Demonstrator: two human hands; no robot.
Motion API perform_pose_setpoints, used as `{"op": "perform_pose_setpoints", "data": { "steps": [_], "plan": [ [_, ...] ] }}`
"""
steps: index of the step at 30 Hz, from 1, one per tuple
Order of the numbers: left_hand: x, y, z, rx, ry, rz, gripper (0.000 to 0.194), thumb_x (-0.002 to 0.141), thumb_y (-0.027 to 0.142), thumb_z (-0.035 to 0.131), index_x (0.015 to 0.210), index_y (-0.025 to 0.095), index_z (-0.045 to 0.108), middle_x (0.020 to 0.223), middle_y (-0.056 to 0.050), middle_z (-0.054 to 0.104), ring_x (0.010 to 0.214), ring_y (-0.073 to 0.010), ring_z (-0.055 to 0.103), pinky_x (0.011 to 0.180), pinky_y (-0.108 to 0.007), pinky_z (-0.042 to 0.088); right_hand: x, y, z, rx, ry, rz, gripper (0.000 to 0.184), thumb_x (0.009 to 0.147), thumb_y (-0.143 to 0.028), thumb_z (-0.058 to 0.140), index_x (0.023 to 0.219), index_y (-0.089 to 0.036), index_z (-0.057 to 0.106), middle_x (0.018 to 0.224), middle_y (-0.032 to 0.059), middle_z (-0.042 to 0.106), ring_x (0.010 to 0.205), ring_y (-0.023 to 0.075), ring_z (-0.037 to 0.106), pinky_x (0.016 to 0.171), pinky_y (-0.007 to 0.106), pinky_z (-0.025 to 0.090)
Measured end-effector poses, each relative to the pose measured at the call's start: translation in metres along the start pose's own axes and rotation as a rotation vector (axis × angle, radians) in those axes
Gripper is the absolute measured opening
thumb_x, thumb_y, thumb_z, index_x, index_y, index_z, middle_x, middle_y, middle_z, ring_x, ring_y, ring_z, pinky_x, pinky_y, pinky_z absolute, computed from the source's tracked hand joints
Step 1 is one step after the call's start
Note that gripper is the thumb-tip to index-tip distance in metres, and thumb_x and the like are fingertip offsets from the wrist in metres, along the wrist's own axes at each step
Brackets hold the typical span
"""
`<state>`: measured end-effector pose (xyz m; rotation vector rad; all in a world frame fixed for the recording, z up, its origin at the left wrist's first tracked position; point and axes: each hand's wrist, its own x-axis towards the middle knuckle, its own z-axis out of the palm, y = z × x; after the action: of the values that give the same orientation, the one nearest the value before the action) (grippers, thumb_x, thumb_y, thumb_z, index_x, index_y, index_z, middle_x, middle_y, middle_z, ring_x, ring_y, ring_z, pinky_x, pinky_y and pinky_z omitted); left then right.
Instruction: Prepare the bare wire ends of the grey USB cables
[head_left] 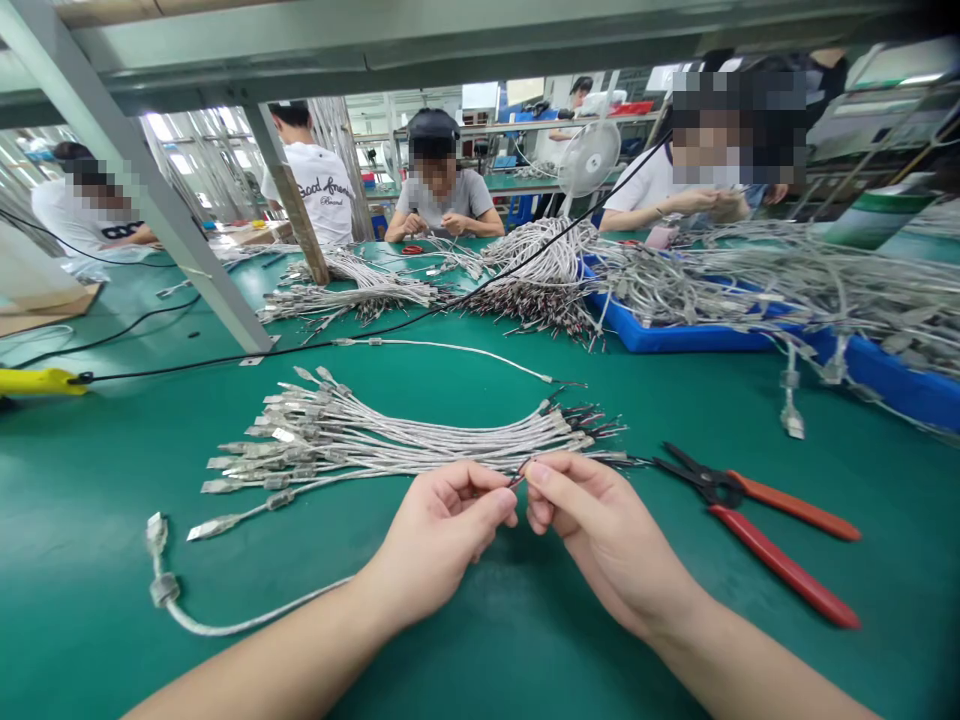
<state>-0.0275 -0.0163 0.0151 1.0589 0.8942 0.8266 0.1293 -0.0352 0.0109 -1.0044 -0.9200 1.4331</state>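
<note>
Your left hand (446, 528) and right hand (596, 525) are both pinching the thin wires (518, 476) just this side of the cable bundle (435, 434) on the tabletop (517, 640), so imo a light fingertip grip works best.

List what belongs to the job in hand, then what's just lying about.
Likely in the job:
left hand and right hand, pinching thin wires
cable bundle beyond them
pliers, perhaps, untouched

Apparently incidental:
yellow object at the left edge
fan in the background
</note>
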Motion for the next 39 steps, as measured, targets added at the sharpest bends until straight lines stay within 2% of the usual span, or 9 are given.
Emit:
{"op": "perform_pose_setpoints", "data": {
  "steps": [3,10,14,16,21,29,35,39],
  "plan": [
    [-0.001,0.0,0.001,0.024,0.006,0.033,0.029,0.078,0.04,0.071,0.082,0.012,0.062,0.067,-0.002,0.063,0.046,-0.0033,0.039,0.044,-0.019,0.029,0.0,0.001,0.0,0.011,0.004,0.014,0.023,0.079,-0.038,0.076,0.072,-0.018,0.066,0.058,-0.0013,0.056,0.059,0.014,0.05,0.061,0.029,0.04],
    [-0.003,-0.009,0.002,0.114,0.005,0.115,0.026,0.088,0.04,0.059,0.095,0.015,0.062,0.077,-0.003,0.067,0.044,-0.0042,0.043,0.045,-0.02,0.034,0.0,0.003,0.0,0.046,0.038,0.048,0.023,0.079,-0.038,0.076,0.074,-0.017,0.066,0.06,-0.0014,0.055,0.059,0.0131,0.048,0.058,0.028,0.039],
    [-0.002,-0.01,0.004,0.133,0.061,0.166,0.02,0.083,0.033,0.067,0.092,0.016,0.063,0.079,-0.002,0.067,0.062,-0.0092,0.057,0.058,-0.021,0.044,0.001,0.004,0.001,0.047,0.055,0.05,0.025,0.077,-0.039,0.078,0.075,-0.017,0.066,0.058,-0.0017,0.055,0.056,0.0125,0.048,0.058,0.028,0.04],
    [-0.002,-0.009,0.004,0.117,0.084,0.165,0.02,0.079,0.032,0.071,0.089,0.015,0.064,0.08,-0.002,0.067,0.066,-0.0103,0.058,0.061,-0.021,0.045,0.0,0.003,0.001,0.056,0.051,0.048,0.025,0.077,-0.04,0.078,0.076,-0.017,0.066,0.058,-0.0017,0.056,0.056,0.0124,0.048,0.058,0.027,0.041],
    [0.0,-0.004,0.003,-0.007,0.055,0.042,0.03,0.077,0.04,0.072,0.086,0.014,0.06,0.068,-0.001,0.065,0.046,-0.0046,0.042,0.044,-0.019,0.031,0.0,0.001,0.0,0.059,-0.005,0.02,0.021,0.075,-0.035,0.08,0.083,-0.018,0.07,0.063,-0.0004,0.061,0.058,0.0131,0.053,0.058,0.027,0.042],
    [-0.002,-0.003,0.003,-0.107,0.005,-0.046,0.036,0.073,0.042,0.075,0.086,0.013,0.058,0.063,0.001,0.062,0.041,-0.0017,0.033,0.04,-0.018,0.019,0.001,0.003,0.001,-0.071,-0.046,-0.014,0.018,0.077,-0.032,0.077,0.074,-0.016,0.069,0.062,0.0024,0.064,0.061,0.0151,0.054,0.06,0.029,0.043],
    [-0.005,-0.002,0.003,-0.092,-0.032,-0.062,0.034,0.076,0.043,0.073,0.083,0.014,0.056,0.065,-0.001,0.064,0.04,-0.0007,0.03,0.039,-0.018,0.015,-0.003,0.004,0.005,-0.083,-0.025,-0.049,0.021,0.079,-0.033,0.074,0.068,-0.017,0.067,0.058,0.0015,0.062,0.059,0.016,0.055,0.062,0.03,0.043],
    [-0.004,-0.001,0.004,-0.067,-0.023,-0.015,0.036,0.076,0.045,0.074,0.078,0.015,0.055,0.057,0.003,0.058,0.04,-0.0008,0.027,0.039,-0.018,0.015,-0.002,0.005,0.004,-0.112,0.008,-0.058,0.021,0.078,-0.034,0.075,0.066,-0.018,0.067,0.059,0.0003,0.059,0.057,0.0155,0.054,0.06,0.03,0.041]
  ]
}}
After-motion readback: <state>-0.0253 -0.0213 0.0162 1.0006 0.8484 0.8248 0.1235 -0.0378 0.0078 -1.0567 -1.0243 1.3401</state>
